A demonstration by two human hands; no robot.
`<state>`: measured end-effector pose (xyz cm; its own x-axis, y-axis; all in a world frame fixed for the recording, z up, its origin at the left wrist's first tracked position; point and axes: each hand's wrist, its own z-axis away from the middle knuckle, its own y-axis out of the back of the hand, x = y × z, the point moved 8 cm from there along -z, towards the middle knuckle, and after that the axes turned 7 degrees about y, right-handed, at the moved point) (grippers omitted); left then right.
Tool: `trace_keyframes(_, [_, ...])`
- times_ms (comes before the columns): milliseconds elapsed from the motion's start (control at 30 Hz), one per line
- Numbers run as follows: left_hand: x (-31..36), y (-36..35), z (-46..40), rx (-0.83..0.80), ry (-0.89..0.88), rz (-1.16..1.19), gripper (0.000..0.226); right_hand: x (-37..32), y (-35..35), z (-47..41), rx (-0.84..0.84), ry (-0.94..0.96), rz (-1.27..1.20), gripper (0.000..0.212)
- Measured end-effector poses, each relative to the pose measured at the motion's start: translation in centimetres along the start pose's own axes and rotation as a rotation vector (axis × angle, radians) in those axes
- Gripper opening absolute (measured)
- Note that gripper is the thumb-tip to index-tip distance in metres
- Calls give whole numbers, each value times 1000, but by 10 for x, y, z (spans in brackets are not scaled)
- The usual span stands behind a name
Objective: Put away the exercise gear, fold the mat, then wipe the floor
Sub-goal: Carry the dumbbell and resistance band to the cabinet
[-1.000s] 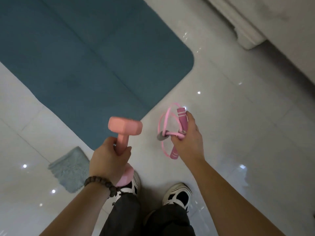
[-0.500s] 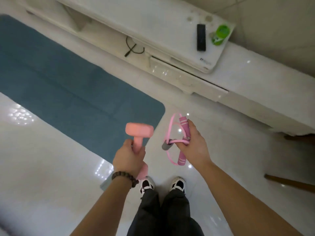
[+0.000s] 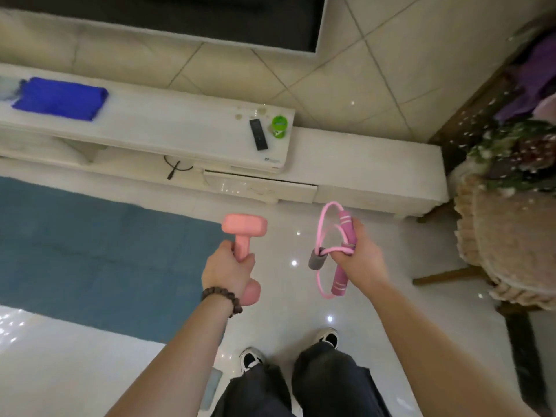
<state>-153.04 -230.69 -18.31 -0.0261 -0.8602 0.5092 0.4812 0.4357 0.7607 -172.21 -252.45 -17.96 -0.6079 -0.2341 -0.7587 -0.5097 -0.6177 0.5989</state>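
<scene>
Our left hand grips the pink dumbbell and our right hand the resistance band, as before. Our view has swung up: the white cabinet now lies ahead, the blue mat unfolded left of the dumbbell. We seem about to stow both.

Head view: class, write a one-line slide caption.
Left hand grips a pink dumbbell, right hand a pink resistance band, above the unfolded blue mat.

Salmon pink dumbbell in my left, pink resistance band with white-striped darker handles and a grey middle in my right. Teal-blue mat, glossy white floor, bright blue towel.
</scene>
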Motion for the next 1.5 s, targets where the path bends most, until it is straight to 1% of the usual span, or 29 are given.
trace_keyframes(133, [66, -30, 5, -59, -87, -18, 20, 20, 61, -7, 99, -50, -71, 63])
trace_keyframes(300, [146, -82, 8, -58, -147, -23, 19, 54, 137, -45, 178, -49, -101, 67])
trace_keyframes(500, [239, -151, 6, -67, -104, 3, 17, 96, 224, -118, 172, -20, -119, 65])
trace_keyframes(667, [295, -181, 2, -58, -55, 22, 14, 107, 256, -172, 101, 3, -134, 60])
trace_keyframes(833, [321, -192, -12, -49, 12, 18, 15, 105, 253, -220, 37, 47, -119, 62])
trace_keyframes(1000, [329, -192, -43, -56, 84, 16, 15, 96, 230, -266, -35, 39, -121, 65])
trace_keyframes(1067, [328, -192, -62, -62, 127, 36, 15, 90, 218, -287, -66, 40, -116, 62])
trace_keyframes(1167, [326, -195, -99, -82, 178, 64, 16, 83, 197, -325, -104, 30, -86, 60])
trace_keyframes(1300, [317, -204, -162, -139, 254, 108, 15, 73, 160, -379, -180, 15, -33, 64])
trace_keyframes(1500, [295, -238, -263, -216, 378, 134, 16, 78, 105, -476, -273, 17, 51, 68])
